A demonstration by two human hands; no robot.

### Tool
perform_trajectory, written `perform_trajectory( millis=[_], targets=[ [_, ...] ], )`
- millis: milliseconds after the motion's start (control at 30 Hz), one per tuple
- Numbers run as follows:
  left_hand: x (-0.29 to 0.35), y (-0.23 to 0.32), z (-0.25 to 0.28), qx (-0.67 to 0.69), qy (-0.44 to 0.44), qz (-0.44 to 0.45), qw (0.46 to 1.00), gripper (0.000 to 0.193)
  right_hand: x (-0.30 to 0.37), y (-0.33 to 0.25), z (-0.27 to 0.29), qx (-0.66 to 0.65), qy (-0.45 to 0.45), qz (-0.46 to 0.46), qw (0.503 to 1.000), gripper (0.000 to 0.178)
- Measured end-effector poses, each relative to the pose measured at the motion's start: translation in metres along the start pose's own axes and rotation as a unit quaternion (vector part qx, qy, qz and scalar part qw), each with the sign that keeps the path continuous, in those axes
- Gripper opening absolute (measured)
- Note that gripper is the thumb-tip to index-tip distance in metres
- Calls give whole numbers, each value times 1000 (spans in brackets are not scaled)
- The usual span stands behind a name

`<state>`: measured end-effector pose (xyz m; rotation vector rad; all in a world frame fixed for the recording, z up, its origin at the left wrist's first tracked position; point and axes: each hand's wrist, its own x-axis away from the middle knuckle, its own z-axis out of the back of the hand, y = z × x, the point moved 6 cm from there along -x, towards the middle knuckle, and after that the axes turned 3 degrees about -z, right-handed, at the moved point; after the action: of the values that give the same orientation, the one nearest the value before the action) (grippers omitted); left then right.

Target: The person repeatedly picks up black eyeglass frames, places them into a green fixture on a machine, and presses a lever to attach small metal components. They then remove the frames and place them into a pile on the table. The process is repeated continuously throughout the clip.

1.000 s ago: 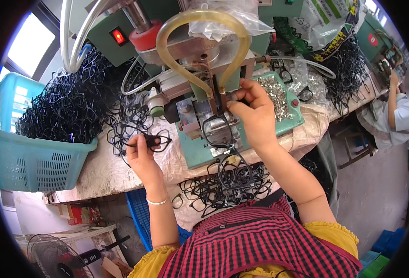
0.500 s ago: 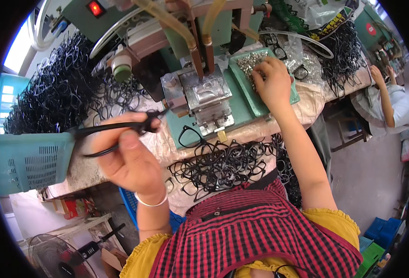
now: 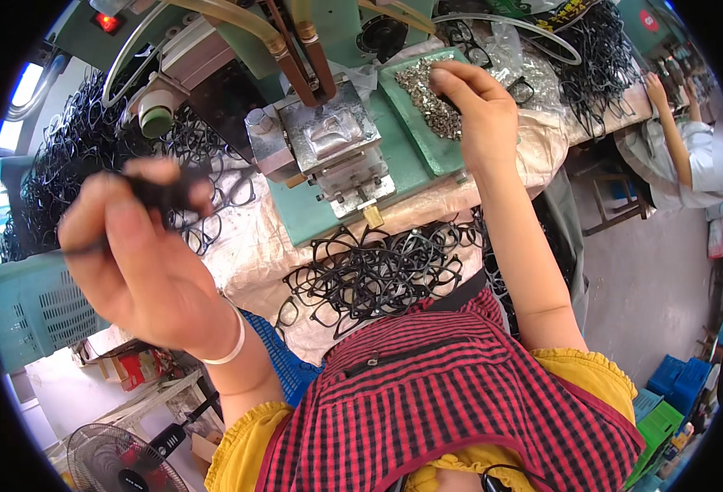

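Observation:
My left hand (image 3: 152, 262) is raised at the left, its fingers closed on a black eyeglass frame (image 3: 161, 195) that is smeared by motion. My right hand (image 3: 491, 119) hovers at the far end of a green tray (image 3: 443, 161), thumb and forefinger pinched together. Small shiny metal parts (image 3: 435, 111) lie heaped in that tray; whatever the pinch holds is too small to make out. Between my hands stands a metal fixture block (image 3: 329, 135) with two copper-coloured arms (image 3: 308, 74) over it. Black eyeglass frames (image 3: 374, 275) are piled at the table edge before me.
A large heap of black frames (image 3: 66, 180) rises at the left behind a teal basket (image 3: 38, 307). More frames (image 3: 595, 74) lie at the far right. A green knob (image 3: 156, 123) juts from the machine. A fan (image 3: 124, 463) stands at lower left; another person (image 3: 681, 156) sits at right.
My left hand has moved left and nearer to me with the eyeglass frame. My right hand has lifted slightly from the metal parts, fingertips now pinched. The view has shifted a little.

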<state>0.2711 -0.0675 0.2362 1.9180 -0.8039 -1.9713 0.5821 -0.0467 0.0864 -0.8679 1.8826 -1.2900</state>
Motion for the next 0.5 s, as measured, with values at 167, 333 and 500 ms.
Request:
perform_trajectory(
  millis=[167,333,500],
  targets=[
    [57,-48,30,-44,165,124,977,13,33,-48,-67,146,-101,206,962,15],
    [8,7,-5,-54,54,-40,996,11,38,-42,-80,133,-78,215,964,38],
    [-12,-16,3,-155,49,-62,985,12,47,-40,-92,8,-119,163,979,48]
  ],
)
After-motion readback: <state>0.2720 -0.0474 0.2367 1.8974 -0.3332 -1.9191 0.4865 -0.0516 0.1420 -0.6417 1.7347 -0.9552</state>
